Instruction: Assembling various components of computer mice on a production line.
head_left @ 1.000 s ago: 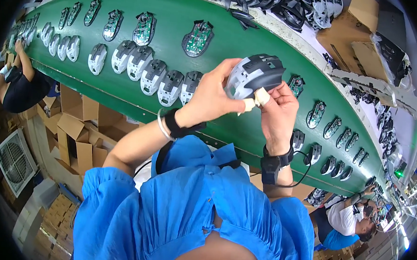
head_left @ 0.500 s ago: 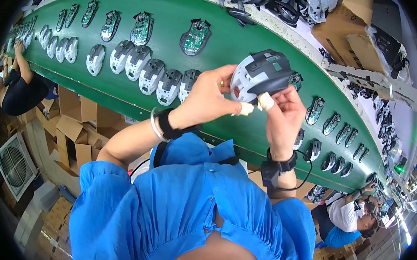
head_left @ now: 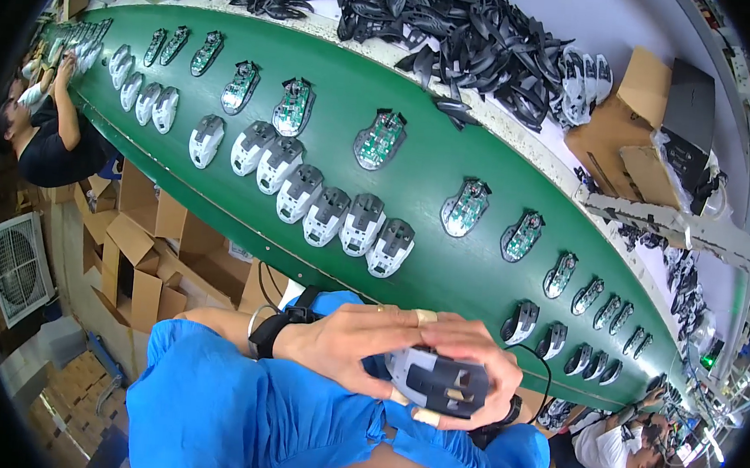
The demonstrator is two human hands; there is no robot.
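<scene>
Close to my chest, both my hands grip one grey-and-black computer mouse shell (head_left: 444, 383). My left hand (head_left: 348, 343) is wrapped round one end, its fingers across the top. My right hand (head_left: 492, 368) holds the other end, fingertips meeting those of the left. Pale finger covers sit on some thumbs and fingers. The shell's underside is hidden by my hands. Beyond them on the green belt lies a row of grey-white mouse shells (head_left: 389, 250). Farther back is a row of mouse bases with green circuit boards (head_left: 380, 140).
Black plastic parts (head_left: 459, 31) are heaped on the ledge behind the belt (head_left: 314, 108). An opened cardboard box (head_left: 618, 120) stands at the far right. Cardboard cartons (head_left: 143, 253) lie at lower left. One co-worker (head_left: 56, 138) is at the left end, another (head_left: 608, 450) at the right.
My hands have drawn the mouse shell from over the belt back toward my chest and turned it. My fingers now close round it from both sides. The view has shifted.
</scene>
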